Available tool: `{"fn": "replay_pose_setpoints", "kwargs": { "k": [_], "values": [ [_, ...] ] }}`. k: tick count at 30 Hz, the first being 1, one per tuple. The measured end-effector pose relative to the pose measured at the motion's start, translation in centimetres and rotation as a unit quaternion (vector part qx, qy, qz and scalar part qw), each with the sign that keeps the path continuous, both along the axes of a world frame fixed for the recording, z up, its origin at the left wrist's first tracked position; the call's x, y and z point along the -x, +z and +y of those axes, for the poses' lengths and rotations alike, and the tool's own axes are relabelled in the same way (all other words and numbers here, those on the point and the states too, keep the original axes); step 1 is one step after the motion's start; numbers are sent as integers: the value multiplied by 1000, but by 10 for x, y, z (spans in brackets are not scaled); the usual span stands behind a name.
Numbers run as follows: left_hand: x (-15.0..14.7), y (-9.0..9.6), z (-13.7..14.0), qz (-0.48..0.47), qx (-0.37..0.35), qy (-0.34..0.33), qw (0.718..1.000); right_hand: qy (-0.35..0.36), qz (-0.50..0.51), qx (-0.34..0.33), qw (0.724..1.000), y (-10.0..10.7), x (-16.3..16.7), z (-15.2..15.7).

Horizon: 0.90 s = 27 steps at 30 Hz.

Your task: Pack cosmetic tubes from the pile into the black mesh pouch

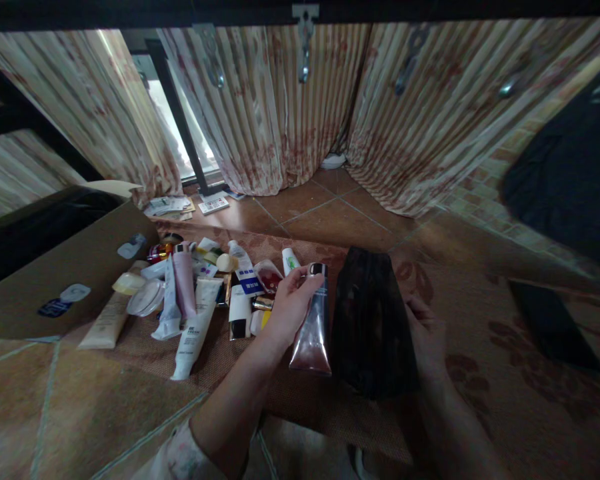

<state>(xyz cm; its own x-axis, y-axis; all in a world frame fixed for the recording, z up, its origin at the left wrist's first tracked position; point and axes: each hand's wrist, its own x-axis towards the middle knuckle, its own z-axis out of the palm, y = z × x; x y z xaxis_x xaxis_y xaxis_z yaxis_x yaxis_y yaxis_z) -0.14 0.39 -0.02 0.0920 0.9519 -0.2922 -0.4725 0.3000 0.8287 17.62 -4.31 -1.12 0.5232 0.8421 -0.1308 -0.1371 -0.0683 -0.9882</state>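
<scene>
On the patterned mat (pixel 330 413), in the head view, we saw two bare hands near the middle, side by side. The left hand (pixel 290 303) was closed around the cap end of a dark tube (pixel 314 340), thumb across its front; we judged that this grip kept the tube steady with its broad, flat end pointing down toward the person. The tube was just left of a black bag (pixel 367 320). The right hand (pixel 427 333) was curled in what looked like a pinch at the bag's right edge, probably to steady it; dimness hid the fingertips, and we could not tell whether the bag opening was spread.

To the left we found a loose heap of tubes and jars, among them a white tube (pixel 197 330) lying aslant, all perhaps left within reach of the left hand. Beyond the heap, a cardboard box (pixel 70 287) stood at the far left. Well apart to the right lay a dark flat object (pixel 555 323). Striped curtains (pixel 300 107) hung behind.
</scene>
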Motion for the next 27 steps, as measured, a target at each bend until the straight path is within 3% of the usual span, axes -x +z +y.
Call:
{"fn": "replay_pose_setpoints", "kwargs": {
  "k": [27],
  "values": [
    [1,-4,1,49,-19,-16,998,-4,-9,5,1000,2,1,0]
  ]
}}
